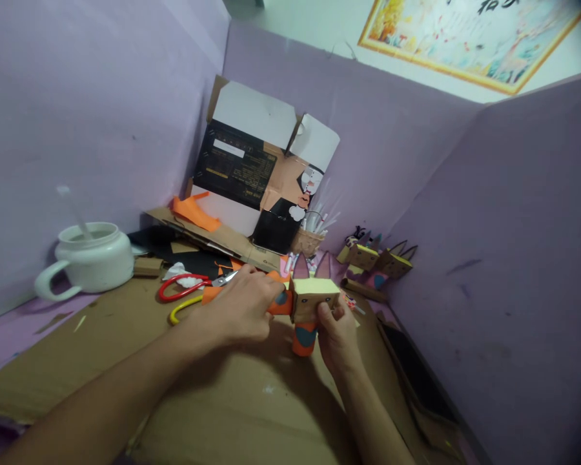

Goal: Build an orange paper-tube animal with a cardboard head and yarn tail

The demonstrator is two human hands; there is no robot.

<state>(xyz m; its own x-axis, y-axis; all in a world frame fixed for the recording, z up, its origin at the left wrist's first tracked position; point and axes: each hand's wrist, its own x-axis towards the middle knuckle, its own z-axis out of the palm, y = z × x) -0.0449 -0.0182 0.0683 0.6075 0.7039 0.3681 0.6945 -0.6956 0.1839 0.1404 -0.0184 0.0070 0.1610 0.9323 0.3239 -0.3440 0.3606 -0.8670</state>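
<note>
A cardboard animal figure with a box head, pointed purple-grey ears and a pale yellow top stands in front of me. Its orange body bears a blue patch. My right hand grips the head's right side, thumb on the front face. To the left of the head, my left hand is closed at an orange paper piece with a blue spot; whether it joins the figure I cannot tell. Scissors with red and yellow handles lie just beyond my left hand, beside an orange tube.
A white mug stands at the left. Behind are an unfolded box, orange scraps and a cup of white sticks. Two similar figures stand at the back right. Purple walls enclose the cardboard-covered table.
</note>
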